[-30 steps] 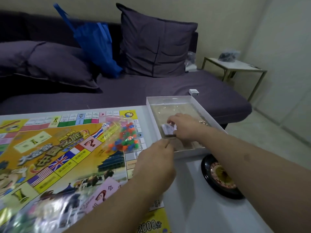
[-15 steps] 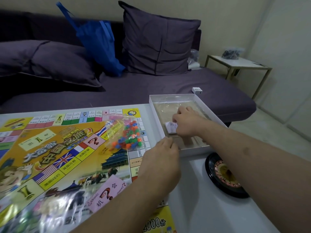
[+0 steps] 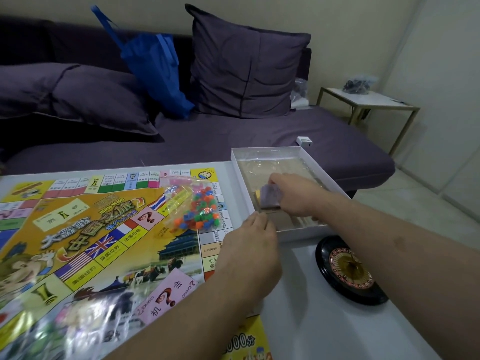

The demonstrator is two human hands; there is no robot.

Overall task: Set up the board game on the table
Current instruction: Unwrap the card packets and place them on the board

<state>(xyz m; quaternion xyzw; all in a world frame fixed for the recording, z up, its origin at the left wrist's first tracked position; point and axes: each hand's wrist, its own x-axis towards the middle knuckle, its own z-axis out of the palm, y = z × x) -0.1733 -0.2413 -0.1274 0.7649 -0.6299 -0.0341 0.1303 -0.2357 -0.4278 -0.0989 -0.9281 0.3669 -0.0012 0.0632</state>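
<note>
A colourful game board (image 3: 85,245) lies flat on the white table (image 3: 324,328), with a clear bag of small coloured pieces (image 3: 201,207) on its far right part. To the right stands an open white box (image 3: 265,154). My right hand (image 3: 296,194) reaches into the box and grips a purplish stack of cards (image 3: 270,197) lifted off the box floor. My left hand (image 3: 253,252) hovers at the box's near left corner, fingers loosely curled, holding nothing that I can see.
A small black roulette wheel (image 3: 350,271) sits on the table just before the box. Behind the table runs a dark purple sofa (image 3: 207,141) with cushions and a blue bag (image 3: 155,66). A white side table (image 3: 368,100) stands at the far right.
My right hand has raised the stack of cards from the box floor and tilted it. My left hand stays near the box corner.
</note>
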